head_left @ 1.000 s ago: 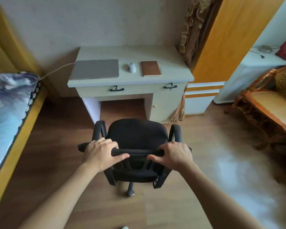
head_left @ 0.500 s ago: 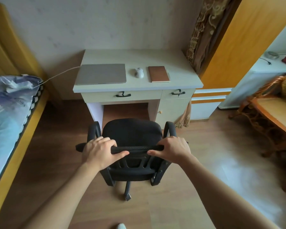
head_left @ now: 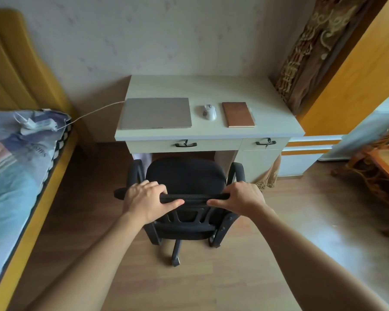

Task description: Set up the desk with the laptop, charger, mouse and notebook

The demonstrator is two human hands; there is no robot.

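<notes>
— Two hands are seen closed over the top rail of a black office chair (head_left: 185,176); the left hand (head_left: 147,200) is wrapped round the rail's left part, thumb underneath, and the right hand (head_left: 241,198) is clamped on its right part, thumb pointed inward; the chair is faced toward the kneehole of a pale desk (head_left: 211,89), its seat front just short of the drawers.

— And how is the desk laid out?

— Three items are lined up along the front half of the desktop; a closed grey laptop (head_left: 156,113) is placed at the left, a white mouse (head_left: 209,112) is set just right of it, apart from it, and a brown notebook (head_left: 238,114) is laid flat to the right of the mouse.

— Is the charger accounted for?

— A pale cable (head_left: 92,112) is run from the laptop's left rear corner off the desk edge to a bed (head_left: 20,153) at the left, where a white block, possibly the charger (head_left: 39,126), is rested on the patterned bedding; whether it is plugged into anything cannot be told; two black handles are fitted to the desk drawers; a carved wooden chair (head_left: 382,167) is partly shown at the right edge.
</notes>
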